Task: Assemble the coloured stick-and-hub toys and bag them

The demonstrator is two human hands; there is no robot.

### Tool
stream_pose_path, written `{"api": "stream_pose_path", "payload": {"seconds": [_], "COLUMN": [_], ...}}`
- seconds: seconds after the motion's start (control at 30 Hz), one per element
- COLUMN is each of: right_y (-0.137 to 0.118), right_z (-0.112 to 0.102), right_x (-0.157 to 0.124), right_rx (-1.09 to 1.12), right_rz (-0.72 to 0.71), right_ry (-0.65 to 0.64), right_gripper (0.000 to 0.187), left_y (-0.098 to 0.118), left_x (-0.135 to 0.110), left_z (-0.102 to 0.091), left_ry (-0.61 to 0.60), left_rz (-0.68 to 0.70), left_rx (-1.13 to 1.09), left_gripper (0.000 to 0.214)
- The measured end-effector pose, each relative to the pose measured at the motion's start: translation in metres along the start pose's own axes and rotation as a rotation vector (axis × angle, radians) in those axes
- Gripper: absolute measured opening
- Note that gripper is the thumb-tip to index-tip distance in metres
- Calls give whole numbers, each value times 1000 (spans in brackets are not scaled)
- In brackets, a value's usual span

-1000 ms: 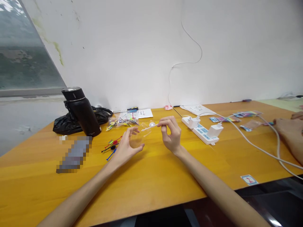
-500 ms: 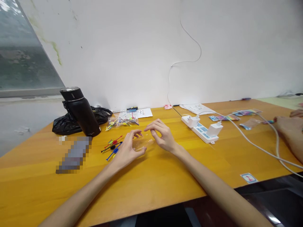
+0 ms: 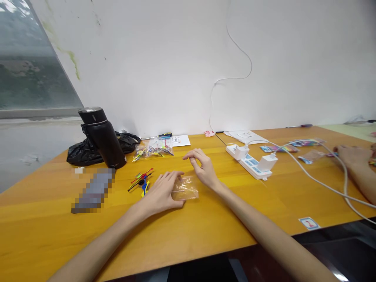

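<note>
A clear plastic bag (image 3: 185, 188) lies flat on the wooden table, crinkled and shiny. My left hand (image 3: 164, 192) rests at its left edge with thumb and fingers spread apart, touching the bag without gripping it. To the right of the bag, my right hand (image 3: 202, 168) hovers with loosely bent fingers and nothing visible in them. Beside my left hand are several coloured plastic pieces shaped like arrows, among them a red arrow piece (image 3: 145, 173), a black one (image 3: 141, 182) and a blue one (image 3: 145, 187), partly overlapping. My left hand hides some of the blue and yellow pieces.
A black bottle (image 3: 107, 141) stands before a black plastic bag (image 3: 84, 154). Near it lie a pixelated flat object (image 3: 95, 190) and a filled bag of coloured pieces (image 3: 155, 150). A power strip (image 3: 249, 164) with cables lies right. A co-worker's hand (image 3: 351, 156) is at far right.
The clear bag has gone from between my hands to flat on the table. My left hand has moved right and lower, its fingers flatter. My right hand has drawn slightly away from it.
</note>
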State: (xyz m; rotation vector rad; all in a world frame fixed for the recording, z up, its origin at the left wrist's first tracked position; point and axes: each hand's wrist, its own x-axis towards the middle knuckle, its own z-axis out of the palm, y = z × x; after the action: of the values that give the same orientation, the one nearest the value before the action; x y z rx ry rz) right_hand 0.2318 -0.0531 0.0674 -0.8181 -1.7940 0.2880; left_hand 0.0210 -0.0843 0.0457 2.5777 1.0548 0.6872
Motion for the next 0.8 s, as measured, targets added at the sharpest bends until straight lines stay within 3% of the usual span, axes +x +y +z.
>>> {"api": "stream_pose_path", "payload": {"seconds": [0.13, 0.23, 0.33, 0.43, 0.53, 0.7, 0.8], "right_y": [11, 26, 38, 43, 37, -4, -28], "right_z": [2, 4, 10, 17, 27, 50, 65], "right_x": [2, 4, 3, -3, -15, -37, -43], "right_rx": [210, 391, 482, 438, 273, 26, -16], "right_rz": [193, 348, 478, 540, 466, 71, -48], "right_ry": [5, -33, -68, -137, -271, -578, -621], "right_gripper": [25, 24, 27, 26, 22, 25, 26], "left_y": [21, 28, 24, 12, -2, -17, -21], "left_x": [-2, -2, 0, 6, 14, 23, 25], "left_z": [-4, -8, -10, -11, -15, -36, -50], "left_ry": [-53, -70, -42, 50, 182, 526, 641], "left_rz": [104, 98, 40, -19, -80, -264, -354], "left_rx": [-82, -198, -398, -667, -999, -1352, -1516], "left_gripper": [69, 61, 52, 44, 39, 35, 28]}}
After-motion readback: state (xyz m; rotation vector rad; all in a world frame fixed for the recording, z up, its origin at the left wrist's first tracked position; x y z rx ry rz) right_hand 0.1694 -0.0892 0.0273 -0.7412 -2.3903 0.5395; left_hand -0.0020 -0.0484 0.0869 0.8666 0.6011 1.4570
